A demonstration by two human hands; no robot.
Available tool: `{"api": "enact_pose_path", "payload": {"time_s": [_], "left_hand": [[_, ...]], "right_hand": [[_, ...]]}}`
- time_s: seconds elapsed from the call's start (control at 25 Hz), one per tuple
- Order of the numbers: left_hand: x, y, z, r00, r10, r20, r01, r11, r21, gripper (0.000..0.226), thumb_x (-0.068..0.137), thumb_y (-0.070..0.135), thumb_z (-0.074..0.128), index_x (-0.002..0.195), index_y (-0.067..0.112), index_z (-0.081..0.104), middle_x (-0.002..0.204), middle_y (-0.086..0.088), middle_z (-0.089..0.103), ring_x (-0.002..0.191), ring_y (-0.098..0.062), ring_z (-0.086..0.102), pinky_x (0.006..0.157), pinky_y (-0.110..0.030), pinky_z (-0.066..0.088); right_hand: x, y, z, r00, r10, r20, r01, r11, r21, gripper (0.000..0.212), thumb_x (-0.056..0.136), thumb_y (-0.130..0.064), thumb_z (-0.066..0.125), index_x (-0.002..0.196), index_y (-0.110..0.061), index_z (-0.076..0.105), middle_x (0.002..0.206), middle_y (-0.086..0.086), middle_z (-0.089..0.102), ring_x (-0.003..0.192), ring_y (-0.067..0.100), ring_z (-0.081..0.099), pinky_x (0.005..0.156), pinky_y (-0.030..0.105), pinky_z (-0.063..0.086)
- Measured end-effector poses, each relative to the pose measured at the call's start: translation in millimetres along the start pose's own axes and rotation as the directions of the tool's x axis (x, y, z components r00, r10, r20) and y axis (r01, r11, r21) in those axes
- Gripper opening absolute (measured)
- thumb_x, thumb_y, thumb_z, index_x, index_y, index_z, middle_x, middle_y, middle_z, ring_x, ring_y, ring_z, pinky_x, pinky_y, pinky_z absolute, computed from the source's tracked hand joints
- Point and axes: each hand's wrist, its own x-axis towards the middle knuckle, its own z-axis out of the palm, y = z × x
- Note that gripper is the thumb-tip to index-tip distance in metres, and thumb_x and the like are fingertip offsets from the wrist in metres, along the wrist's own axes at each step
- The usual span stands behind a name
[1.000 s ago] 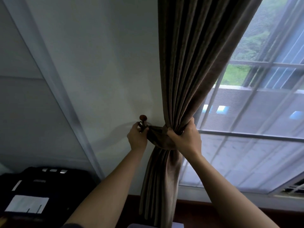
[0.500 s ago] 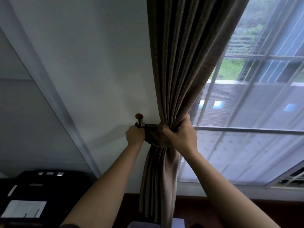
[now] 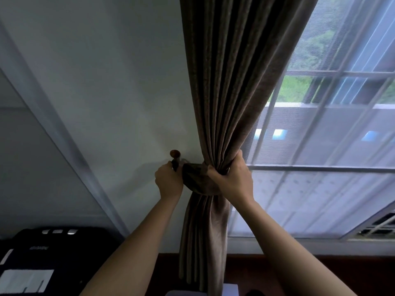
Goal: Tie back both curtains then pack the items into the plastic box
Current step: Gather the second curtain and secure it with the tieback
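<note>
Curtain (image 3: 224,82): brown, pleated, long axis vertical, running from top of view to bottom, just right of the wall hook (image 3: 175,154). It's pinched narrowest level with the hook. Above that it fans wide and leans up-right; below it hangs straight.

Nearest, low and left of the hook: black device (image 3: 42,248) with a white sheet (image 3: 25,280) on top.

Both forearms reach up toward the hook.
- Left hand (image 3: 168,182): just below the hook, fingers curled tight on the left end of the tieback (image 3: 192,176), right at the hook's stem. Can't tell whether the end is over the hook.
- Right hand (image 3: 232,178): right of the hook, fingers wrapped round the bunched curtain at the pinch, thumb pointing up along the folds.

Tieback: same brown cloth, long axis horizontal. It runs from the hook rightward across the curtain's front and sags mid-span; its far end is hidden under the right hand.

Hook: dark round knob on top, fixed to the white wall (image 3: 128,82). Behind and right of the hook: window (image 3: 320,168), horizontal bars seen through sheer mesh, greenery (image 3: 297,90) outside up-right.
</note>
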Motion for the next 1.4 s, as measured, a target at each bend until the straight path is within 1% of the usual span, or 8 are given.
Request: {"api": "enact_pose_path", "payload": {"time_s": [0.2, 0.4, 0.56, 0.88, 0.96, 1.12, 1.28, 1.4], "left_hand": [[-8, 9, -2, 0.988, 0.062, -0.144, -0.063, 0.998, -0.002, 0.033, 0.089, 0.004, 0.054, 0.121, 0.003, 0.054, 0.096, -0.023, 0.067, 0.089, -0.037, 0.063, 0.066, -0.032, 0.041], [-9, -1, 0, 0.983, 0.110, -0.144, -0.107, 0.994, 0.032, 0.021, 0.091, 0.007, 0.055, 0.109, 0.003, 0.064, 0.089, -0.021, 0.067, 0.085, -0.035, 0.062, 0.063, -0.025, 0.034], [-7, -7, 2, 0.981, 0.141, -0.135, -0.131, 0.988, 0.077, 0.022, 0.094, 0.012, 0.051, 0.103, 0.005, 0.070, 0.081, -0.020, 0.066, 0.071, -0.029, 0.059, 0.048, -0.020, 0.022], [0, -17, 7, 0.995, 0.058, -0.086, -0.059, 0.998, -0.004, 0.026, 0.086, 0.010, 0.063, 0.109, -0.002, 0.066, 0.099, -0.026, 0.068, 0.090, -0.038, 0.065, 0.071, -0.031, 0.046], [5, -19, 8, 0.998, 0.014, -0.059, -0.014, 1.000, -0.009, 0.023, 0.084, 0.010, 0.066, 0.102, -0.005, 0.069, 0.095, -0.027, 0.068, 0.088, -0.038, 0.065, 0.069, -0.031, 0.046], [27, -14, 8, 0.983, -0.173, 0.066, 0.173, 0.985, 0.008, 0.027, 0.080, 0.011, 0.068, 0.055, 0.003, 0.061, 0.059, -0.012, 0.061, 0.057, -0.022, 0.056, 0.043, -0.021, 0.033], [41, -2, -2, 0.850, -0.439, 0.292, 0.469, 0.882, -0.037, 0.014, 0.078, 0.014, 0.066, 0.067, 0.007, 0.061, 0.066, -0.007, 0.059, 0.056, -0.015, 0.053, 0.049, -0.020, 0.041], [32, 6, -14, 0.733, -0.448, 0.512, 0.680, 0.496, -0.540, 0.015, 0.079, -0.004, 0.046, 0.072, 0.007, 0.054, 0.077, -0.010, 0.053, 0.070, -0.019, 0.052, 0.064, -0.023, 0.045]], "right_hand": [[1, 1, -1, 1.000, -0.005, 0.009, 0.005, 1.000, 0.008, 0.042, 0.067, -0.046, 0.067, 0.092, -0.026, 0.040, 0.090, -0.006, 0.059, 0.085, 0.020, 0.059, 0.068, 0.038, 0.048], [2, 1, -3, 0.999, 0.001, 0.035, -0.002, 1.000, 0.017, 0.047, 0.065, -0.047, 0.068, 0.098, -0.028, 0.041, 0.093, -0.009, 0.059, 0.089, 0.018, 0.059, 0.070, 0.037, 0.049], [2, 2, -5, 0.999, -0.009, 0.035, 0.009, 1.000, 0.018, 0.047, 0.065, -0.046, 0.069, 0.098, -0.028, 0.040, 0.095, -0.009, 0.058, 0.091, 0.020, 0.059, 0.068, 0.033, 0.044], [1, 1, -5, 0.999, 0.007, 0.038, -0.008, 1.000, 0.022, 0.046, 0.064, -0.048, 0.068, 0.095, -0.027, 0.041, 0.092, -0.009, 0.058, 0.088, 0.017, 0.058, 0.069, 0.034, 0.045], [1, 1, -5, 0.999, 0.002, 0.036, -0.002, 1.000, 0.019, 0.046, 0.065, -0.048, 0.068, 0.096, -0.026, 0.042, 0.094, -0.010, 0.059, 0.090, 0.017, 0.058, 0.070, 0.034, 0.046], [2, 0, -4, 0.999, -0.010, 0.041, 0.009, 1.000, 0.010, 0.047, 0.068, -0.048, 0.068, 0.101, -0.024, 0.044, 0.097, -0.010, 0.059, 0.093, 0.017, 0.058, 0.073, 0.037, 0.048], [2, -2, -5, 0.997, -0.009, 0.072, 0.007, 1.000, 0.020, 0.046, 0.070, -0.045, 0.069, 0.101, -0.024, 0.043, 0.097, -0.008, 0.060, 0.092, 0.018, 0.059, 0.071, 0.035, 0.046], [7, 1, -8, 0.988, -0.024, 0.150, 0.016, 0.999, 0.049, 0.052, 0.070, -0.045, 0.070, 0.109, -0.024, 0.044, 0.101, -0.008, 0.063, 0.095, 0.017, 0.061, 0.076, 0.039, 0.052]]}}
